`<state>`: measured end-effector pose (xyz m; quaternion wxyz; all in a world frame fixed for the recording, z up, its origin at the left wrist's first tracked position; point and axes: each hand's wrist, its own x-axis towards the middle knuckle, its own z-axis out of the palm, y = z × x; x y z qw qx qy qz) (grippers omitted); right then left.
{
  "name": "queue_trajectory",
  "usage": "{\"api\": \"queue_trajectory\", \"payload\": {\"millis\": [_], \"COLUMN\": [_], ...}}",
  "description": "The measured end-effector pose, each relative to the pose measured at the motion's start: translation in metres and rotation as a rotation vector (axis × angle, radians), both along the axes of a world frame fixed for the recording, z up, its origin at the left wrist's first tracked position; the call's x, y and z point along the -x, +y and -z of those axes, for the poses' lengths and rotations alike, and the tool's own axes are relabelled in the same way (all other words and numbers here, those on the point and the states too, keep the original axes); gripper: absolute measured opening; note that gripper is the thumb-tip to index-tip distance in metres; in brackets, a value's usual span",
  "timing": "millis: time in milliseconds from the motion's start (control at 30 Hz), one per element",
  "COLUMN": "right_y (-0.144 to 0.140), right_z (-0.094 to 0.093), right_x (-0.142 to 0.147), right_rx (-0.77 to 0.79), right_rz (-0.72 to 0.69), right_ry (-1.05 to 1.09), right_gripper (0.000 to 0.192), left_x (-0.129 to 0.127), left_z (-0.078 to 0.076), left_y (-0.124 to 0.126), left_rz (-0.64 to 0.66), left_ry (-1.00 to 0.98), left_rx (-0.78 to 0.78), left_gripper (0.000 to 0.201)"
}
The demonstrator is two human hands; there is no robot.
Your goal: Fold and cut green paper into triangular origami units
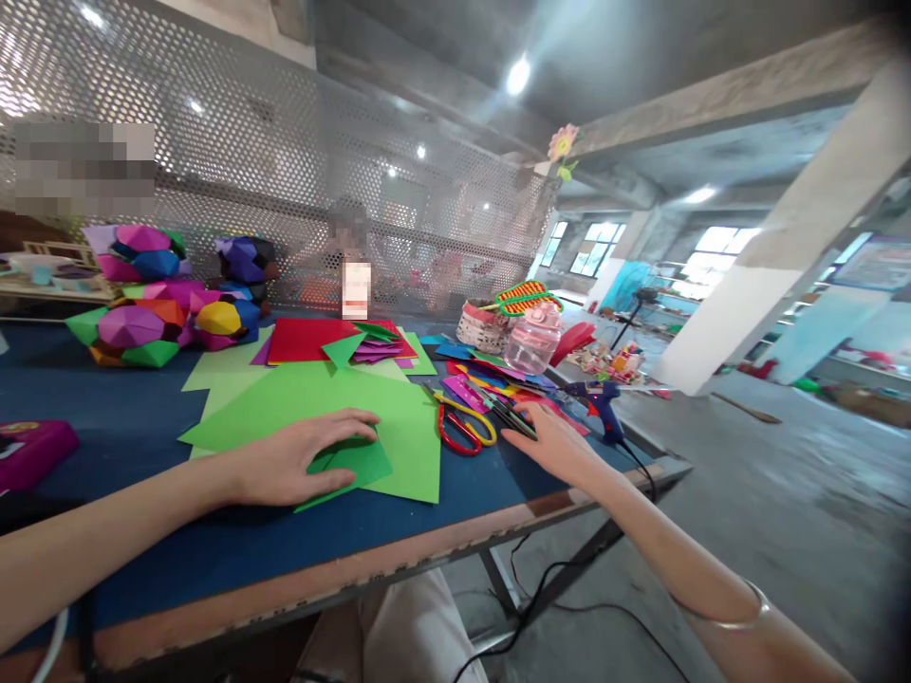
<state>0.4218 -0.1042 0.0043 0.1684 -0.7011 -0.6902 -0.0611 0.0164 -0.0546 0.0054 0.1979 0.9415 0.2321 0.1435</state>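
My left hand (pixel 291 460) lies over a folded piece of dark green paper (pixel 374 462), its fingers and thumb apart. Beneath that paper are large light green sheets (pixel 405 417). My right hand (pixel 551 441) reaches down to several dark slim tools (pixel 509 410), perhaps pens, with thumb and fingertips parted around their near ends; a firm grip on them does not show. Between my hands, scissors (pixel 466 427) with red and yellow handles lie with their tips on the green sheets. A blue glue gun (pixel 602 403) stands just beyond my right hand.
Multicoloured paper balls (pixel 139 332) are piled at the left. Behind the green sheets lie red sheets (pixel 306 340) and small folded pieces. A clear bottle (pixel 532 341) and a woven basket (pixel 480 323) stand at the back right. A cable (pixel 644 474) hangs over the table's right edge.
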Motion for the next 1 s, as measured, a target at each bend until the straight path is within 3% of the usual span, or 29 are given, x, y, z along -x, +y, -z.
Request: {"api": "queue_trajectory", "payload": {"millis": [233,367,467,600,833,1000], "right_y": [-0.016,-0.042,-0.057,-0.065,-0.066,-0.059], "right_z": [-0.004,-0.008,-0.01,-0.009,-0.007,-0.01], "right_x": [0.011,0.044,0.07,0.088,0.09,0.094], "right_rx": [-0.103,-0.096,0.007,0.087,0.112,0.118], "right_rz": [-0.057,-0.32,-0.383,-0.397,-0.375,-0.371], "right_ry": [0.073,0.16,0.163,0.156,0.136,0.133], "right_gripper": [0.043,0.041,0.044,0.046,0.046,0.045], "left_x": [0.004,0.002,-0.001,-0.003,-0.005,-0.011], "left_z": [0.005,0.003,0.001,0.001,0.004,0.006], "left_y": [0.003,0.001,-0.001,-0.003,-0.009,-0.014], "left_rz": [-0.073,-0.027,-0.002,-0.039,-0.212,-0.238], "left_ry": [0.006,-0.034,-0.076,-0.113,-0.099,-0.084], "left_rx": [-0.051,-0.049,-0.047,-0.057,0.019,0.068], "left_gripper": [0.076,0.067,0.061,0.062,0.082,0.087]}}
